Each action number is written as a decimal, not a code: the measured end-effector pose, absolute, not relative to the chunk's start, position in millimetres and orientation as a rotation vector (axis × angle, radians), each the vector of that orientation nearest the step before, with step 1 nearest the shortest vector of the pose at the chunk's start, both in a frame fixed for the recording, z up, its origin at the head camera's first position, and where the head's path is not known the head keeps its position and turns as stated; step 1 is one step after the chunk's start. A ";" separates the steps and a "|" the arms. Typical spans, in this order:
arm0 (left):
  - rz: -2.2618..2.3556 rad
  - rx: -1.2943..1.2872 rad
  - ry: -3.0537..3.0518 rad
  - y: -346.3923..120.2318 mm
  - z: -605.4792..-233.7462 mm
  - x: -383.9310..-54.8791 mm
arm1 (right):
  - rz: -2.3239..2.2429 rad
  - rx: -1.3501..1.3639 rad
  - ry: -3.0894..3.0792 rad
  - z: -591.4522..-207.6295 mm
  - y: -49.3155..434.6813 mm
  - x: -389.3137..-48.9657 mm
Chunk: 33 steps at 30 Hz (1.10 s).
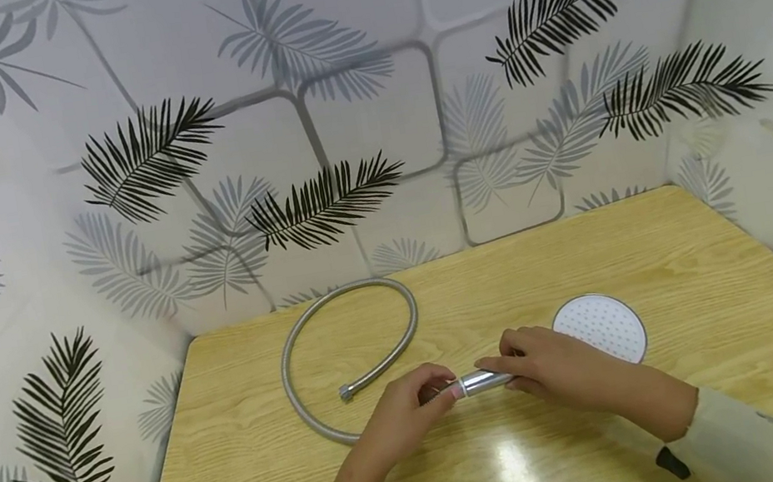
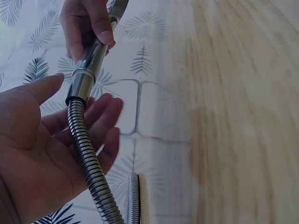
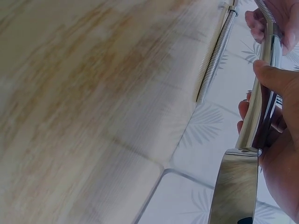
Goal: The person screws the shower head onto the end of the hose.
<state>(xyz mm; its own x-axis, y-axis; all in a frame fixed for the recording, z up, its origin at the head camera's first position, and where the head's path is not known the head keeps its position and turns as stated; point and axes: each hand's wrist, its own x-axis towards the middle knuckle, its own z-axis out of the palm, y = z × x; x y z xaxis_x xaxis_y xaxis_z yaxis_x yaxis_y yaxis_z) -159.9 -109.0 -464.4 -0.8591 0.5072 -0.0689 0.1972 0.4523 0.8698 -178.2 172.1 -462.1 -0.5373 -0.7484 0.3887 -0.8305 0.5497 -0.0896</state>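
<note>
A chrome hand shower has a round white spray face (image 1: 601, 327), and my right hand (image 1: 565, 360) grips its handle (image 3: 267, 95). The thumb lies along one side of the handle and fingers show behind it. A ribbed metal shower hose (image 2: 88, 161) meets the handle's end at a smooth connector (image 2: 80, 87). My left hand (image 1: 401, 417) is around that joint, its thumb lifted off the metal and its fingers loosely bent behind the hose in the left wrist view. From there the hose loops over the table to a loose end with a nut (image 1: 346, 392).
The wood-grain table (image 1: 235, 433) runs back to a wall (image 1: 384, 132) with a leaf pattern. Side walls flank it left and right. The hose loop (image 1: 288, 366) lies left of the hands, toward the back edge. Light glares off the tabletop near the front.
</note>
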 end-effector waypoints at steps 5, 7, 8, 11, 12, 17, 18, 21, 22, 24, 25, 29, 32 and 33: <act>1.322 0.591 2.366 -109.7 -463.1 -159.8 | 0.382 1.308 -2.474 -462.1 170.9 -178.3; 1.323 0.583 2.357 -109.6 -462.8 -159.6 | 0.368 1.316 -2.458 -462.9 171.0 -178.6; 1.322 0.580 2.353 -109.5 -462.7 -159.7 | 0.363 1.319 -2.454 -463.7 171.2 -178.8; 1.330 0.578 2.349 -109.3 -462.1 -159.8 | 0.355 1.317 -2.469 -464.9 171.6 -179.0; 1.334 0.576 2.348 -109.3 -461.9 -159.8 | 0.352 1.315 -2.480 -465.3 171.7 -179.1; 1.358 0.592 2.362 -108.8 -462.4 -160.0 | 0.342 1.307 -2.522 -466.0 171.2 -179.2; 1.363 0.596 2.366 -108.8 -462.6 -159.9 | 0.343 1.305 -2.527 -466.0 171.0 -179.1; 1.371 0.605 2.378 -109.1 -463.3 -160.2 | 0.342 1.298 -2.534 -465.2 170.8 -178.9; 1.372 0.605 2.382 -109.3 -463.4 -160.2 | 0.342 1.297 -2.537 -465.0 170.7 -178.9; 1.371 0.606 2.387 -109.5 -463.7 -160.3 | 0.342 1.296 -2.542 -464.6 170.5 -178.8; 1.369 0.604 2.390 -109.6 -463.9 -160.4 | 0.341 1.296 -2.543 -464.5 170.4 -178.8; 1.351 0.589 2.391 -109.7 -464.0 -160.5 | 0.334 1.295 -2.547 -463.5 170.1 -178.2; 1.321 0.583 2.386 -110.4 -463.4 -160.0 | 0.340 1.287 -2.560 -462.8 170.6 -177.4; 1.315 0.584 2.380 -110.7 -463.1 -159.8 | 0.342 1.285 -2.565 -462.6 170.8 -177.1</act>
